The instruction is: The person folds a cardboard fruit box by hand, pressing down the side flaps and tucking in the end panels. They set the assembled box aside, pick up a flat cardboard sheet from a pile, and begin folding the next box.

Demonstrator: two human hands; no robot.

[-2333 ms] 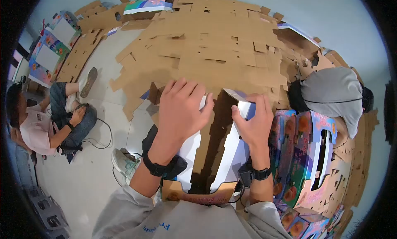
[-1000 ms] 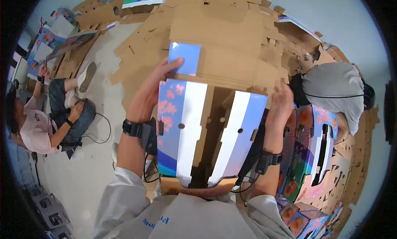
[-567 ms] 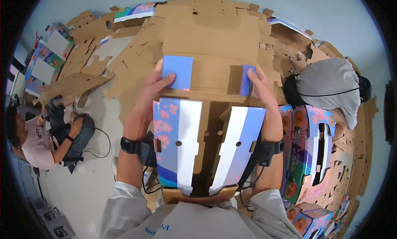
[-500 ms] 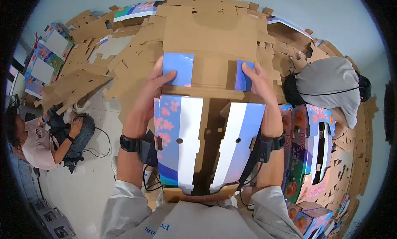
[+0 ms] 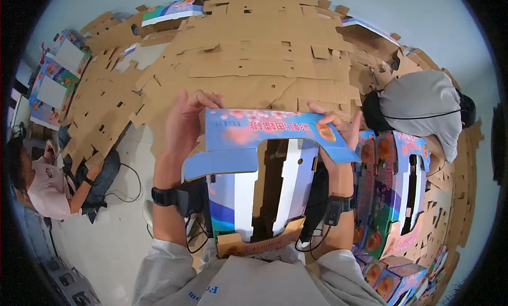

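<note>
A fruit carton stands upright in front of my body, its white and blue side flaps folded inward with a dark gap between them. Its far end panel, blue with pink blossoms, red characters and a peach picture, is bent over toward me. A plain blue tab sticks out at the panel's left. My left hand is curled at the panel's left end, fingertips over the far edge. At the right end, my right hand grips around the corner, fingers partly spread; its palm is partly hidden behind the panel.
Flat brown cardboard sheets cover the surface ahead. Finished printed cartons stand at right, beside a bent-over person in a grey shirt. At left a seated person handles a cardboard sheet. A cable lies on the floor.
The tall brown far panel has folded down toward me, so its printed face now shows. Both hands have shifted from the blue tabs to the panel's ends. The left person's cardboard sheet has moved.
</note>
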